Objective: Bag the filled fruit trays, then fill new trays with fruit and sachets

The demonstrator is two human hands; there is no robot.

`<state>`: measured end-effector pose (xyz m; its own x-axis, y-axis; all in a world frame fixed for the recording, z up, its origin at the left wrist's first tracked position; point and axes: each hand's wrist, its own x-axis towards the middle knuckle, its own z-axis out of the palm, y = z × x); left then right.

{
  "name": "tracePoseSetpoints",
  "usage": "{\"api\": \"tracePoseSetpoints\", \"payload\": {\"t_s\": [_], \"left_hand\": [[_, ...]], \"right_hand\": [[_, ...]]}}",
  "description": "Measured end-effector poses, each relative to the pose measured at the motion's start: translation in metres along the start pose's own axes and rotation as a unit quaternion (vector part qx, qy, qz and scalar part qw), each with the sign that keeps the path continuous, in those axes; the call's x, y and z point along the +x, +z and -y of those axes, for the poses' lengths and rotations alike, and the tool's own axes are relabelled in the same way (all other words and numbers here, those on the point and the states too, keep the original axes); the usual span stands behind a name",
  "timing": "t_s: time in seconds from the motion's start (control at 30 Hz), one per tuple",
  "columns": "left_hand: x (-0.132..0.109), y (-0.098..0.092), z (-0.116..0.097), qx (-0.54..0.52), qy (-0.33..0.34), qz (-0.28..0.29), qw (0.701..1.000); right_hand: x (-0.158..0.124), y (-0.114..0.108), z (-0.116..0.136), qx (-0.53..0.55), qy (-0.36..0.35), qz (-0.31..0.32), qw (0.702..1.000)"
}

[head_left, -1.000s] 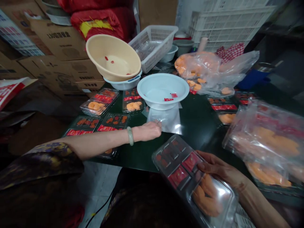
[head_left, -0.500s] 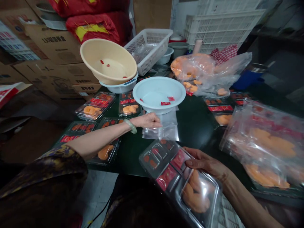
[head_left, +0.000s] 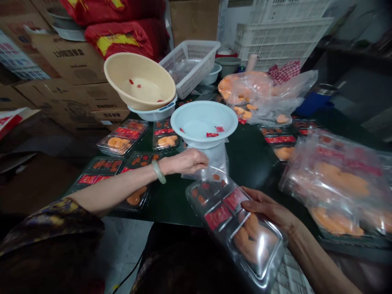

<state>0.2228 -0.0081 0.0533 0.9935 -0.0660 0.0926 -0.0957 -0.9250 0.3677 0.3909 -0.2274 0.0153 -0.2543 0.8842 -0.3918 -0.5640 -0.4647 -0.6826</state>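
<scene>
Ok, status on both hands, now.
Right hand holding clear plastic clamshell tray, orange food inside. Left hand at clear plastic bags. White bowl just beyond them.

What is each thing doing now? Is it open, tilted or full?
Clear plastic tray, closed, tilted, orange pieces inside
Right hand, gripping the tray
Left hand, resting on a plastic bag
White bowl, upright, red packets inside
Beige bowl, tilted, red bits inside
</scene>
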Motion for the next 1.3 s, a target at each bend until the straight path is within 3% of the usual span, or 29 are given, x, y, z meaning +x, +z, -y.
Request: {"api": "tracePoseSetpoints", "payload": {"t_s": [0.17, 0.3, 0.4, 0.6, 0.7, 0.8, 0.9, 1.0, 1.13, 1.3], "left_hand": [[-0.001, 0.001, -0.029, 0.057, 0.009, -0.015, 0.998], [-0.002, 0.005, -0.046, -0.021, 0.015, -0.055, 0.998], [-0.001, 0.011, -0.055, -0.048, 0.034, -0.045, 0.997], [-0.008, 0.027, -0.065, 0.028, 0.037, -0.015, 0.999], [-0.019, 0.034, -0.065, 0.134, -0.029, -0.067, 0.988], [-0.025, 0.043, -0.069, 0.215, -0.172, -0.127, 0.953], [-0.020, 0.055, -0.078, 0.223, -0.295, -0.184, 0.911], [-0.007, 0.063, -0.088, 0.238, -0.303, -0.214, 0.898], [0.004, 0.059, -0.088, 0.279, -0.297, -0.181, 0.895], [-0.013, 0.050, -0.078, 0.285, -0.391, -0.166, 0.859]], "right_hand": [[-0.020, 0.008, -0.008, 0.003, -0.034, -0.031, 0.999], [-0.029, 0.013, -0.020, -0.017, -0.069, -0.089, 0.993], [-0.025, 0.013, -0.027, -0.030, -0.094, -0.129, 0.987], [-0.013, 0.017, -0.034, -0.074, -0.081, -0.105, 0.988], [-0.013, 0.017, -0.038, -0.090, -0.096, -0.098, 0.986], [-0.015, 0.019, -0.043, -0.100, -0.097, -0.091, 0.986], [-0.014, 0.024, -0.047, -0.123, -0.099, -0.098, 0.983], [-0.012, 0.031, -0.046, -0.134, -0.097, -0.105, 0.981], [-0.015, 0.037, -0.045, -0.168, -0.105, -0.148, 0.969], [-0.018, 0.036, -0.049, -0.164, -0.116, -0.152, 0.968]]}}
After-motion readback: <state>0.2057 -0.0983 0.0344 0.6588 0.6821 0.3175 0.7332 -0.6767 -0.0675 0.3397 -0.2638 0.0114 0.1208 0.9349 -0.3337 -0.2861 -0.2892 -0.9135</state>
